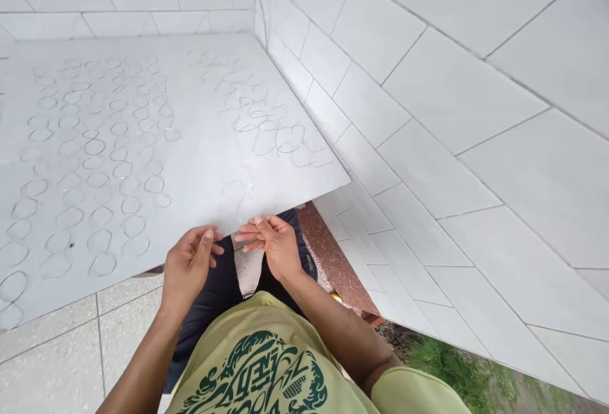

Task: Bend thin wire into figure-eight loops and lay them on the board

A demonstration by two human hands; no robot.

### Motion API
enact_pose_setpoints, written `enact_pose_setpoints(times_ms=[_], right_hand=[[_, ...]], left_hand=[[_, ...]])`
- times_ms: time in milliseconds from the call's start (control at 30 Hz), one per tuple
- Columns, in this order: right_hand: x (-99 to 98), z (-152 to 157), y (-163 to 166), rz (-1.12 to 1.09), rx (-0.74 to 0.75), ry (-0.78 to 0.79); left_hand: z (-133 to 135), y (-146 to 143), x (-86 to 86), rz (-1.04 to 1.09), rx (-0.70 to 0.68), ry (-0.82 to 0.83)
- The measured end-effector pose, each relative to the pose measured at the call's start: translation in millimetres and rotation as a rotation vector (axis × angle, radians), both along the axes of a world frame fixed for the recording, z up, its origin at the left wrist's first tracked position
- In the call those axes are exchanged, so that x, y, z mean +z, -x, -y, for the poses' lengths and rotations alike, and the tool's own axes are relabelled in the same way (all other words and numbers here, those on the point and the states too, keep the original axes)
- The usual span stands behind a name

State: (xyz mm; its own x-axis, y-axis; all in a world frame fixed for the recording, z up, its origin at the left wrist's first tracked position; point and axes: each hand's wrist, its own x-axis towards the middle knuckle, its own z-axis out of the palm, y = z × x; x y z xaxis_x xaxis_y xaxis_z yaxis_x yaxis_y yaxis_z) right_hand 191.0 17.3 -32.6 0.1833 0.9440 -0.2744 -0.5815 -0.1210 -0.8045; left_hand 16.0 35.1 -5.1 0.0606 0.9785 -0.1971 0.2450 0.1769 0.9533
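My left hand (190,262) and my right hand (271,243) meet at the near edge of a white board (200,148). Both have their fingers pinched together near each other, apparently on a thin wire that I cannot make out clearly. A bent S-shaped wire (236,198) lies on the board just beyond my right fingertips. Rows of small wire rings (95,167) cover the left part of the board. A tangle of curved wire pieces (266,122) lies towards the far right of the board.
A white tiled wall (451,116) runs along the right side and behind the board. Light floor tiles (61,350) show at lower left. A reddish patterned ledge (333,262) and green plants (457,369) sit lower right.
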Motion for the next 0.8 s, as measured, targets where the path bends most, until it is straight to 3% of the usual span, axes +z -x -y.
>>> enact_pose_setpoints(times_ms=[267, 500, 800], right_hand=[[19.3, -61.2, -68.9, 0.21, -0.071, 0.061], [20.0, -114.3, -87.5, 0.354, -0.069, 0.127], [22.9, -113.0, -84.8, 0.382, -0.066, 0.195]], left_hand=[[8.8, 12.5, -8.7, -0.017, -0.016, 0.032], [15.4, 19.9, -10.2, -0.052, -0.016, 0.043], [20.0, 28.4, -14.2, -0.055, -0.005, 0.049]])
